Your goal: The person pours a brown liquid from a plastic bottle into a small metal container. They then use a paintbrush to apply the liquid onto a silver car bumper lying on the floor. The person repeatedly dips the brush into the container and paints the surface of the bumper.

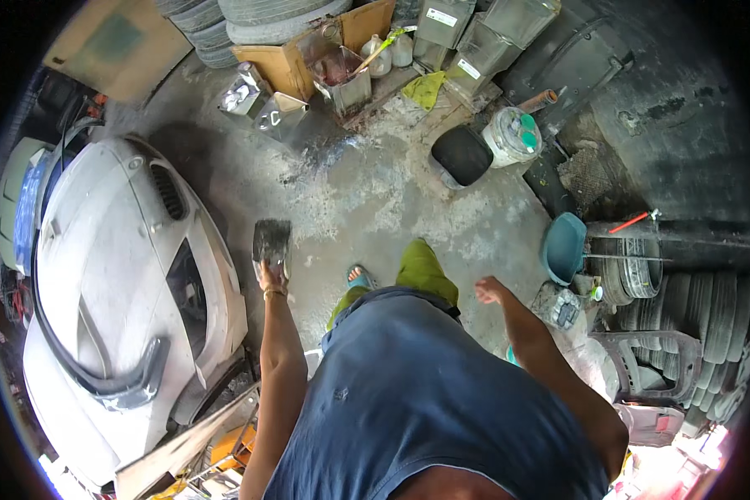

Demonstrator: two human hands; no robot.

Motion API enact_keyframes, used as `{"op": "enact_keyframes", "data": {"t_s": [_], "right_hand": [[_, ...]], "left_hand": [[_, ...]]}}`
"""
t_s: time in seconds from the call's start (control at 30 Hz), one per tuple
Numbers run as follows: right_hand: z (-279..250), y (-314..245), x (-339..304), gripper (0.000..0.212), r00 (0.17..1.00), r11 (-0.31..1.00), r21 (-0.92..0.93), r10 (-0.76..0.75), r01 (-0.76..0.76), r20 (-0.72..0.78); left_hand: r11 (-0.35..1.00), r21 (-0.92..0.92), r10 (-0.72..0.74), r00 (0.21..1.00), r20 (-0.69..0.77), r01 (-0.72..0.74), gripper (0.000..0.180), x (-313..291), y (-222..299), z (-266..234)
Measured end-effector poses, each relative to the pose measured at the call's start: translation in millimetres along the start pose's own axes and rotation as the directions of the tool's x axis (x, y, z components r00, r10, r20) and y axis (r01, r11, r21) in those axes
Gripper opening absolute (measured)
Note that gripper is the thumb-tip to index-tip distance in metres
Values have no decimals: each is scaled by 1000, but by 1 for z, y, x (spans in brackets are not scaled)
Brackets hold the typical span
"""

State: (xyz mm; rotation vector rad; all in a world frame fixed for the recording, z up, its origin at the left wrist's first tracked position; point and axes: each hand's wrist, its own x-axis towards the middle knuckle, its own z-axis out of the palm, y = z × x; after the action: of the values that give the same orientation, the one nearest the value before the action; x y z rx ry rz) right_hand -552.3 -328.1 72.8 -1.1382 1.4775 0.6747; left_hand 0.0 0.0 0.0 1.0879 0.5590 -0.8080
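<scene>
My left hand grips the near edge of a dark, flat rectangular plate with a worn, smudged face. It is held out over the concrete floor, to the right of a car body with a whitish, dull surface. My right hand hangs out to the right of my green trousers, its fingers curled in with nothing visible in them. The nearest thing beyond it is a blue-teal basin.
A white bucket with green-lidded items on top stands beside a black-topped stool. Metal tins, an open container and stacked tyres line the back. More tyres and a grey plastic panel lie at right.
</scene>
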Motion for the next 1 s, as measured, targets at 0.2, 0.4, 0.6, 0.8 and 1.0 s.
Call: {"op": "enact_keyframes", "data": {"t_s": [0.2, 0.4, 0.6, 0.8, 1.0], "right_hand": [[-92, -208, 132, 19, 971, 859, -511, 99, 28, 219], [-146, -614, 181, 21, 534, 361, -710, -845, 604, 25], [-184, -893, 178, 19, 349, 221, -875, -935, 430, -64], [-201, -934, 281, 29, 766, 330, -936, -631, 119, -125], [-186, -932, 298, 34, 880, 394, -919, -440, 10, -179]], "left_hand": [[991, 121, 83, 953, -292, -49, 40, 61, 71, 183], [999, 16, 41, 909, -415, -38, 40, 133, 72, 284], [1000, 26, 0, 887, -463, 13, 39, 154, 64, 342], [992, 122, 33, 935, -352, 11, 55, 186, 71, 410], [981, 177, -22, 946, -323, 83, 39, 228, 72, 449]]}}
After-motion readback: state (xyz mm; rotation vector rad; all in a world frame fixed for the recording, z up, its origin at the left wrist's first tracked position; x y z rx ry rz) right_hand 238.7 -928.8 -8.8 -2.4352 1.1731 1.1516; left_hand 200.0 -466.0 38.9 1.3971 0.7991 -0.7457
